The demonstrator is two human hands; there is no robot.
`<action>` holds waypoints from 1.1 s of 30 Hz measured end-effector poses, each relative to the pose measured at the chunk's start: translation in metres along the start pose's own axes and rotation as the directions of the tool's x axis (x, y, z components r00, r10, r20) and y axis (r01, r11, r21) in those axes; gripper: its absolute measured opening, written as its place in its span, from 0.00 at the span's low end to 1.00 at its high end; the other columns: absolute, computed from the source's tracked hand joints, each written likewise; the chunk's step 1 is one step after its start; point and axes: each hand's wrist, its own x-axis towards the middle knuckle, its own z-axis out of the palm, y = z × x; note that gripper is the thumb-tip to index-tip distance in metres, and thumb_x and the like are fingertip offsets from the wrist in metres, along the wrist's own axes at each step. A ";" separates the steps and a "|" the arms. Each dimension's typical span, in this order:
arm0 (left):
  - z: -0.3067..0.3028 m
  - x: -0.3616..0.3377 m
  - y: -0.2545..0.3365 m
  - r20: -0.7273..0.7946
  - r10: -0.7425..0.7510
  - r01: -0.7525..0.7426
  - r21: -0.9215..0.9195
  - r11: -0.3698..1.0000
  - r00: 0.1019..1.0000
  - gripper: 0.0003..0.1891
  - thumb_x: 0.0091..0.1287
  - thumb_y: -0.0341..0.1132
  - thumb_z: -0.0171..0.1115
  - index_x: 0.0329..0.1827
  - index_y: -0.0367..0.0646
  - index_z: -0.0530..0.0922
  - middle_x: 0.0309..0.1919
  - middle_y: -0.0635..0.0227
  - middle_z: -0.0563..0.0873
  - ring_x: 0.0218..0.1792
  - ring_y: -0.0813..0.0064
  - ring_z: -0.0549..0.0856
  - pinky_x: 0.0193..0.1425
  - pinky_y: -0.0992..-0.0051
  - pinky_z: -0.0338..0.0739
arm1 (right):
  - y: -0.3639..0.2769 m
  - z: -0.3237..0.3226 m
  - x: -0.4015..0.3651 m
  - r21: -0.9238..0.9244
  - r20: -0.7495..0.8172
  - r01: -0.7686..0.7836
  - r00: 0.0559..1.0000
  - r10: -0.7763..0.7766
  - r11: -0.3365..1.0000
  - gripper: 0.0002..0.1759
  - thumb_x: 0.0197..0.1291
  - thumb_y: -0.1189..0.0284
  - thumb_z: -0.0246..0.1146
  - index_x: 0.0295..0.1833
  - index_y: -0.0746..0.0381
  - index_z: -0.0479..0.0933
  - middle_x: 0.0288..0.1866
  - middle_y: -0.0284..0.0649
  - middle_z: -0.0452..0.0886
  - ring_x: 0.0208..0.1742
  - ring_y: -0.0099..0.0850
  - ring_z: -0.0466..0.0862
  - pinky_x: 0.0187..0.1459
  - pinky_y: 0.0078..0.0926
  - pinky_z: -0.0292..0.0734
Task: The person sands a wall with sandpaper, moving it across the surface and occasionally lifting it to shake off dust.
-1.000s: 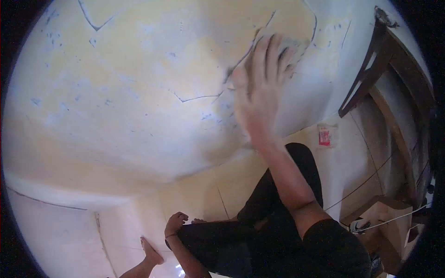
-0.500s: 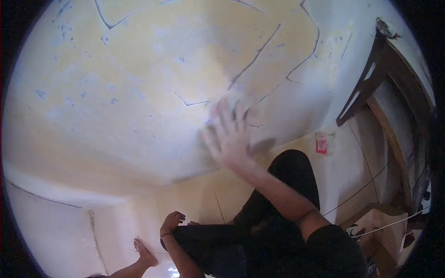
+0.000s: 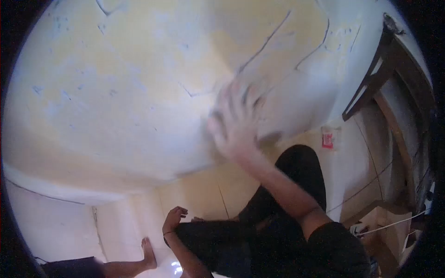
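Note:
My right hand is pressed against the cracked, patchy wall, fingers spread and smeared by motion. Something pale shows under its fingertips, too blurred to name. Dark cracks run across the yellow and white surface around this hand. Lower down, my left hand hangs loosely at my knee, its fingers slightly bent and apart, holding nothing I can see.
Tiled floor meets the wall's base. A small red and clear packet lies by my knee. Dark wooden furniture stands at right, above an open cardboard box. Another person's foot is at lower left.
My right hand has shifted slightly up and right in view, still against the wall. The view has tilted a little, and more of the other person's leg shows. My left hand stays at the knee.

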 end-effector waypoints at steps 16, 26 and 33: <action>0.003 0.015 -0.037 0.032 0.027 -0.028 0.021 0.999 0.999 0.16 0.67 0.33 0.47 0.42 0.35 0.83 0.39 0.58 0.88 0.41 0.67 0.86 0.49 0.69 0.81 | 0.003 0.012 0.010 0.041 -0.163 -0.034 0.986 0.040 0.999 0.36 0.68 0.53 0.53 0.74 0.64 0.60 0.77 0.57 0.56 0.75 0.67 0.53 0.70 0.73 0.38; 0.000 0.001 -0.019 0.042 0.022 -0.026 0.106 0.994 0.999 0.15 0.67 0.31 0.46 0.43 0.36 0.82 0.40 0.59 0.87 0.41 0.69 0.86 0.49 0.69 0.81 | 0.015 -0.011 0.046 -0.040 -0.311 -0.079 0.948 0.063 0.996 0.39 0.68 0.51 0.52 0.75 0.66 0.58 0.77 0.60 0.53 0.75 0.69 0.50 0.71 0.72 0.36; -0.004 0.007 -0.009 0.036 0.026 -0.024 -0.066 0.998 0.999 0.16 0.69 0.32 0.45 0.42 0.35 0.82 0.39 0.60 0.88 0.40 0.68 0.86 0.48 0.69 0.81 | -0.004 0.032 -0.036 0.044 0.132 0.074 0.988 -0.080 0.996 0.40 0.68 0.54 0.52 0.76 0.68 0.53 0.78 0.62 0.49 0.75 0.71 0.46 0.71 0.70 0.40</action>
